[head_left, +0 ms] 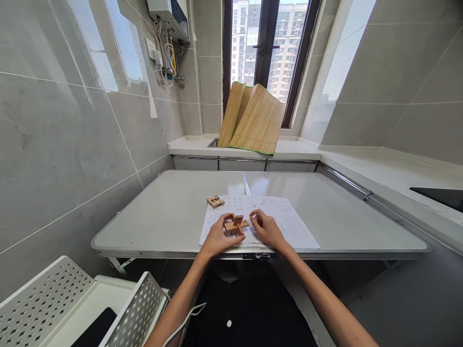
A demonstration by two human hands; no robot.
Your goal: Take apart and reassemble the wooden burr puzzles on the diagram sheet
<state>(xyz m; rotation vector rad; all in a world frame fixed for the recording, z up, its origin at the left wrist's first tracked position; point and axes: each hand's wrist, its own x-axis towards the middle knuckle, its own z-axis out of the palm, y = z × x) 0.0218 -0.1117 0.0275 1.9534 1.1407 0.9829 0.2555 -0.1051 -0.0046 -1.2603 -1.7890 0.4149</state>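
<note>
On the near side of a printed white sheet (pixel 296 226), my left hand (pixel 217 237) grips a wooden burr puzzle (pixel 235 225), a partly joined cluster of crossing notched sticks. Its thumb and fingers close round the cluster's left side. My right hand (pixel 265 229) hovers just right of the puzzle, apart from it, with loosely curled fingers and no visible object in them. Farther back, at the sheet's upper left corner, lies a small group of loose wooden puzzle pieces (pixel 215 201).
The sheet lies on a white folding table (pixel 152 217) with a centre seam. A white perforated basket (pixel 137 308) stands at lower left, beside a white cable (pixel 184 323). Behind the table, a bamboo mat (pixel 256 120) leans at the window above a white counter (pixel 304 147).
</note>
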